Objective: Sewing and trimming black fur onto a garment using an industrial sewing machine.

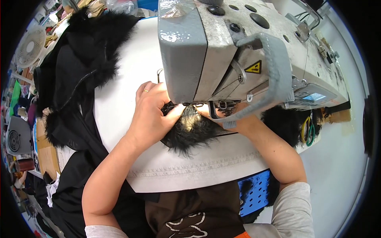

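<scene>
A piece of black fur (188, 137) lies under the head of a grey and white sewing machine (182, 55), and a lit pale patch shows where its hairs part near the presser foot. My left hand (150, 109), with a ring on one finger, grips the fur's left side. Its thumb presses close to the needle area, while the other fingers are partly hidden by the machine head. From the right, my right hand (243, 123) reaches behind the grey guard. Only its thumb tip shows plainly, on the fur's right side; its other fingers are mostly hidden.
Black fur-trimmed fabric (79, 59) drapes over the table's left side. A printed ruler (194, 169) runs along the white table's front edge. Scissors with green and yellow handles (308, 131) lie at the right, beside more black fur (279, 125). A blue perforated panel (254, 192) sits below.
</scene>
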`<state>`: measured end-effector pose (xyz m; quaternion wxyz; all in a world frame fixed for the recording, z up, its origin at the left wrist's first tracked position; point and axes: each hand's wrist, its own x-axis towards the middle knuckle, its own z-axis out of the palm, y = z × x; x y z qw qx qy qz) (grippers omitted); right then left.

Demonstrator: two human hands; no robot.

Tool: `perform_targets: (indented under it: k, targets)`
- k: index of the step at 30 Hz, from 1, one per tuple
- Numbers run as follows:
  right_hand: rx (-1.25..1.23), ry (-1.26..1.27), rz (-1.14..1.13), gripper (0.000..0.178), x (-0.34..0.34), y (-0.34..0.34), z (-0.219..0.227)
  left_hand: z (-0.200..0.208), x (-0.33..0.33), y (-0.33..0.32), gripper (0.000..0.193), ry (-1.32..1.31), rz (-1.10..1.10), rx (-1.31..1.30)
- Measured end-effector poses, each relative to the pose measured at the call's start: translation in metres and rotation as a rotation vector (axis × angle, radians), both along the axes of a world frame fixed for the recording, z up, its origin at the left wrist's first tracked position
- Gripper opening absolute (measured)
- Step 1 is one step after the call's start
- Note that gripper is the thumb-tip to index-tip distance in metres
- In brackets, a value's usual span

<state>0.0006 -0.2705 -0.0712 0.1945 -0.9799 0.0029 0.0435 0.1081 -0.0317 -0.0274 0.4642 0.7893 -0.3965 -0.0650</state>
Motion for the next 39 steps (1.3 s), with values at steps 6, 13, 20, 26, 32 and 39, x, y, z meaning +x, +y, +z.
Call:
perform_targets:
  k: [6, 13, 20, 26, 32, 39]
  targets:
    - [0.520, -0.222, 0.048, 0.046, -0.007, -0.028, -0.050, 0.003, -0.002, -0.007, 0.012, -0.041, -0.005, -0.033]
    - [0.011, -0.094, 0.054, 0.047, 0.004, 0.008, 0.025, -0.014, 0.003, -0.002, 0.019, -0.253, 0.051, -0.012]
    - [-0.052, -0.240, 0.130, 0.027, 0.003, -0.004, -0.008, -0.010, 0.001, -0.004, 0.015, -0.250, 0.071, 0.001]
    - [-0.095, 0.131, -0.007, 0.056, 0.006, -0.002, 0.006, -0.012, 0.002, -0.005, 0.012, -0.177, 0.067, -0.014]
    - [0.125, 0.072, -0.045, 0.049, 0.008, 0.010, 0.028, -0.010, 0.001, -0.006, 0.011, -0.235, 0.069, -0.013]
    - [0.192, -0.242, 0.020, 0.042, 0.005, 0.021, 0.039, -0.013, 0.002, -0.004, 0.021, -0.263, 0.079, -0.006]
